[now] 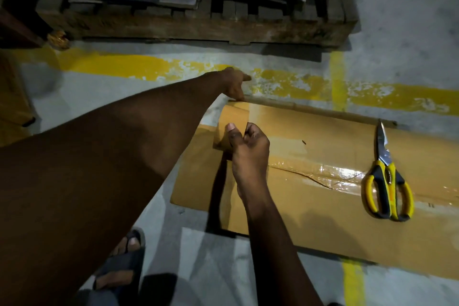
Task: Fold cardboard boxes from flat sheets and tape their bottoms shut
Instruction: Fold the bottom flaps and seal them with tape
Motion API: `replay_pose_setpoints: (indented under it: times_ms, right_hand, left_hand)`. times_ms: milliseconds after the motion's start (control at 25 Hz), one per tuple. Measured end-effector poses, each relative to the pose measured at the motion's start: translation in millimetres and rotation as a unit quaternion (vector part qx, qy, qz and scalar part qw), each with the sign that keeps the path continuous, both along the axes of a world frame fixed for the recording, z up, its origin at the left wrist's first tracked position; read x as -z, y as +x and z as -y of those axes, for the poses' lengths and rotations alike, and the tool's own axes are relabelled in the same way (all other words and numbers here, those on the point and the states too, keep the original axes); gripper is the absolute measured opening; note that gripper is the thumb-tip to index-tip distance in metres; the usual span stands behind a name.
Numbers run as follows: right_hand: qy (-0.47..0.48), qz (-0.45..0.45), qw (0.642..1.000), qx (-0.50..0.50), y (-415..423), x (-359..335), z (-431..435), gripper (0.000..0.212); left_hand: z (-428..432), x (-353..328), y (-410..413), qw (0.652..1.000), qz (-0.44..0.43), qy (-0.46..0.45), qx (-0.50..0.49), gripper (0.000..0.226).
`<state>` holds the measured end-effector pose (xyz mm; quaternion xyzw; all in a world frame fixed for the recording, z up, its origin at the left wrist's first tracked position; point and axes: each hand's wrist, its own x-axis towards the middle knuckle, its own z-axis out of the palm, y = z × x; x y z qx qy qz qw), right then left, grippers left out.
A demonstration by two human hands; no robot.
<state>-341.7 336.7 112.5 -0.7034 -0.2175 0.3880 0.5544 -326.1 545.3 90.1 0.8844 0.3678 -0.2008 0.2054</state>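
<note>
One wooden pallet [198, 20] fills the far side of the concrete floor [99, 92], with a bare strip of floor crossed by yellow painted lines [119, 66] between it and the one flattened cardboard box [310, 218]. The box lies just ahead of the person. Its far edge runs along the yellow line and its near edge stops just beside a sandalled foot [124, 253]; a glossy taped seam [323, 171] crosses it. The left hand [232, 83] reaches to the box's far left corner, fingertips pressing down on the rim. The right hand [249, 146] hovers over the box's left end, thumb and curled fingers pinching a broad band of brown tape [234, 115]. One pair of yellow-handled scissors [387, 176] rests shut on the box, well apart from both hands.
</note>
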Motion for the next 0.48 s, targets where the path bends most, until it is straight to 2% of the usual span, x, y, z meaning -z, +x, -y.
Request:
replay_pose_setpoints:
  times_ms: [40, 120, 160, 280, 320, 360, 440, 480]
  right_hand:
    - [0.001, 0.001, 1.000, 0.002, 0, 2, 1, 0.029]
    - [0.002, 0.005, 1.000, 0.006, 0, 3, 2, 0.032]
    - [-0.003, 0.011, 1.000, 0.009, 1, 3, 3, 0.037]
    - [-0.012, 0.026, 0.999, 0.017, 5, 2, 8, 0.043]
    - [-0.014, 0.032, 0.999, 0.017, 6, 0, 9, 0.044]
    - [-0.017, 0.041, 0.999, 0.012, 7, -1, 10, 0.045]
    - [-0.023, 0.057, 0.998, 0.004, 8, -3, 14, 0.047]
    - [-0.029, 0.071, 0.997, -0.005, 9, -5, 14, 0.047]
  left_hand:
    - [2, 0, 0, 0.999, 0.042, -0.007, -0.005, 0.051]
    - [10, 1, -2, 0.992, 0.109, -0.049, -0.047, 0.017]
    - [14, 2, -6, 0.985, 0.128, -0.080, -0.083, 0.015]
    - [23, 6, -30, 0.956, 0.116, -0.181, -0.198, 0.039]
    - [28, 9, -43, 0.943, 0.137, -0.186, -0.238, 0.041]
    - [37, 10, -56, 0.918, 0.200, -0.171, -0.296, 0.035]
    - [73, 3, -85, 0.826, 0.360, -0.121, -0.416, 0.021]
    - [97, 0, -97, 0.810, 0.399, -0.079, -0.422, 0.026]
